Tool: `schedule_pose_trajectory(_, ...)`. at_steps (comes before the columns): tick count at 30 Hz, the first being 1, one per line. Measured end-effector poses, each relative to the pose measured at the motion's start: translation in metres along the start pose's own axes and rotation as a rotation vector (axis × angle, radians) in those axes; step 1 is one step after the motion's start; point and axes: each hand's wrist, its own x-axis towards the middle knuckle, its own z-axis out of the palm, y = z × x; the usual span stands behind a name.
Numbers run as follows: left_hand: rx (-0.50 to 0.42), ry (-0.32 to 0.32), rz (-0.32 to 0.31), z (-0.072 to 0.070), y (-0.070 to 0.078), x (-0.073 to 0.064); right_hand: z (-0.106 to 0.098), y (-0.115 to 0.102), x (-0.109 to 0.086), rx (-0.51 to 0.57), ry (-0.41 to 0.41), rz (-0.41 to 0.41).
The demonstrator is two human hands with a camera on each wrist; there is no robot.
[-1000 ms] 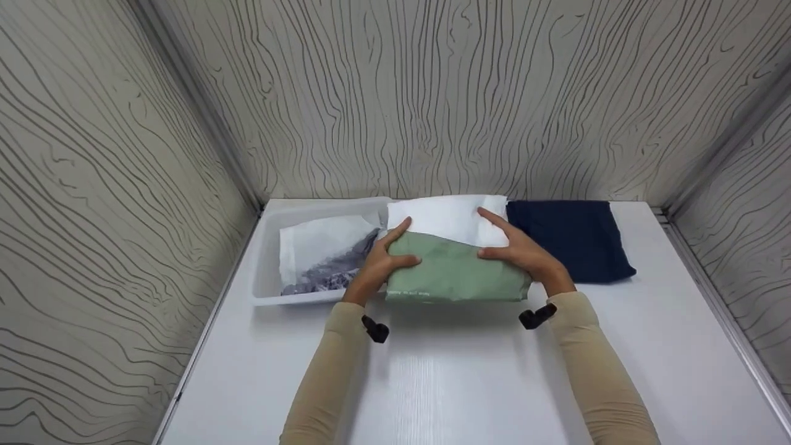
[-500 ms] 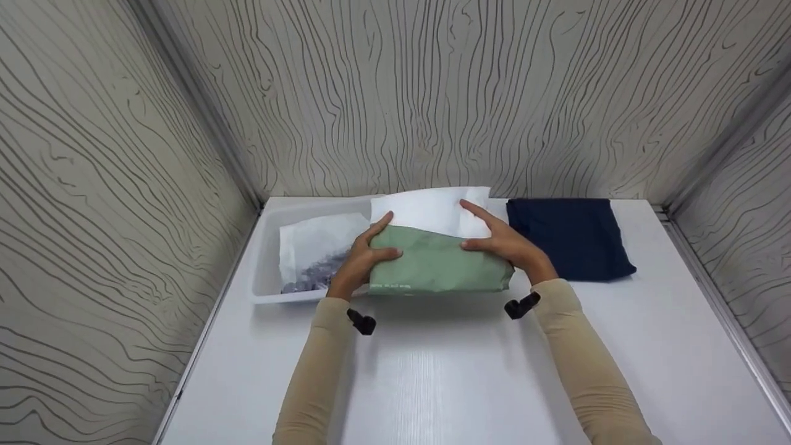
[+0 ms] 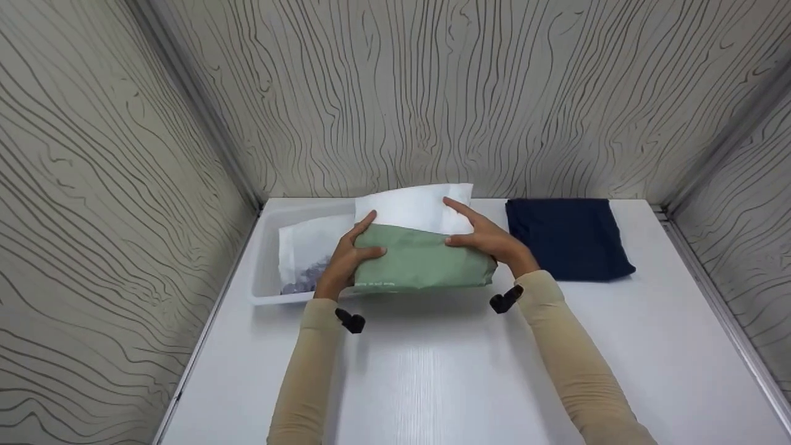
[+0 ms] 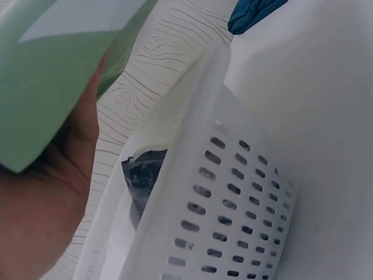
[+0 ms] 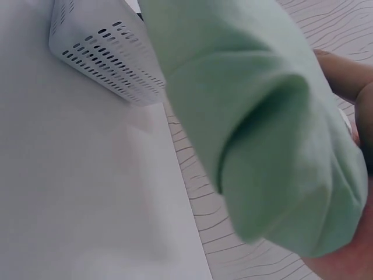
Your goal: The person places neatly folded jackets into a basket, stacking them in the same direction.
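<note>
Both hands hold a soft white-and-green package (image 3: pixel 420 262) above the table, close to the basket's right side. In the head view, my left hand (image 3: pixel 341 264) grips its left end, thumb on the green front. My right hand (image 3: pixel 497 242) holds the other end, fingers spread over the white part. Small white print runs along its lower left edge. Creases show in the green end (image 5: pixel 280 134) in the right wrist view. A white plastic basket (image 3: pixel 264 259) stands at the left, partly covered by the package. Inside lies a white-and-grey soft packet (image 3: pixel 306 247).
A navy folded cloth (image 3: pixel 565 241) lies at the back right of the white table (image 3: pixel 420 383). Patterned panels (image 3: pixel 420 93) close off the back and both sides. Slotted holes pierce the basket's wall (image 4: pixel 236 192).
Both hands have carried the white-and-green package leftward and slightly up, so it now covers more of the basket and its packet. The navy cloth is uncovered along its left edge.
</note>
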Motion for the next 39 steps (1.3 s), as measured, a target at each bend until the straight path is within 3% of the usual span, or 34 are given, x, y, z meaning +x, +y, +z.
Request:
schedule_pose_trajectory(11,0.028,0.056,-0.002,-0.018,0.000,-0.002,0.013,-0.006,0.013,0.005,-0.025,-0.016)
schedule_pose_trajectory(20,0.030,0.089,-0.045,-0.031,0.003,-0.007,0.023,-0.009,0.022,0.054,-0.045,-0.037)
schedule_pose_trajectory(39,0.036,0.097,-0.070,-0.052,0.008,-0.014,0.037,-0.019,0.035,0.070,-0.063,-0.033)
